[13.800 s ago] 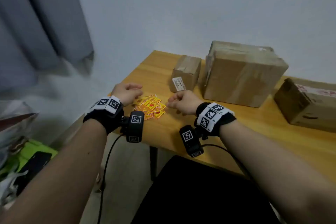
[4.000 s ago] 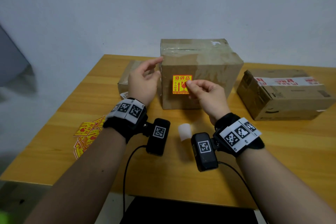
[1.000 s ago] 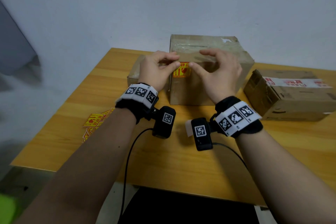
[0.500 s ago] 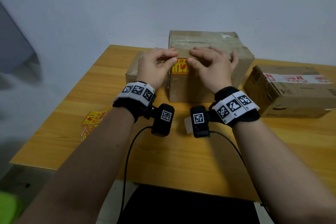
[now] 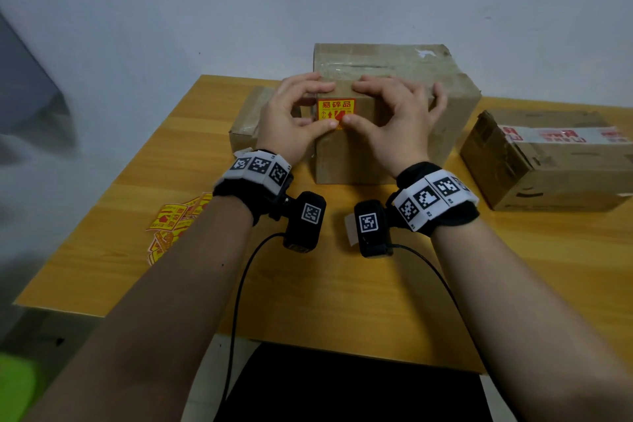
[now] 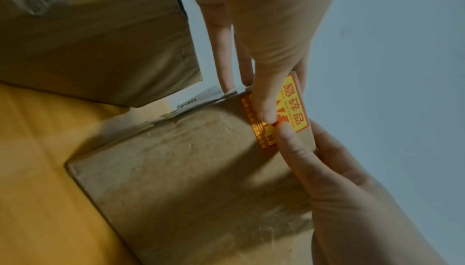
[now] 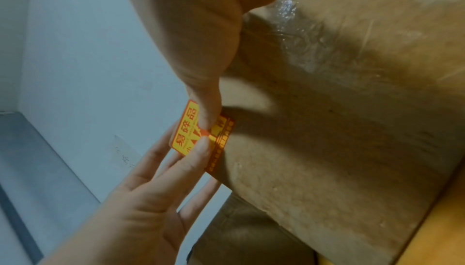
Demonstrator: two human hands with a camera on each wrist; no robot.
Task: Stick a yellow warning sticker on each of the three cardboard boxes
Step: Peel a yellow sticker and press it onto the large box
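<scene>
A yellow warning sticker (image 5: 334,108) lies on the upper left of the front face of the big middle cardboard box (image 5: 394,147). My left hand (image 5: 287,127) and right hand (image 5: 394,123) flank it, both thumbs pressing its lower part, tips almost meeting. My other fingers reach over the box's top edge. In the left wrist view my left thumb (image 6: 264,98) lies straight on the sticker (image 6: 295,106). In the right wrist view the sticker (image 7: 185,132) sits under both thumbs. A small box (image 5: 246,116) stands to the left and a taped box (image 5: 548,168) to the right.
A loose pile of yellow stickers (image 5: 171,219) lies on the wooden table (image 5: 308,301) at the left. A white backing slip (image 5: 350,229) lies under my right wrist camera. A pale wall rises right behind the boxes.
My thumbs have slid down the sticker from its top edge to its lower part, so its top row of characters now shows. The box has stayed put.
</scene>
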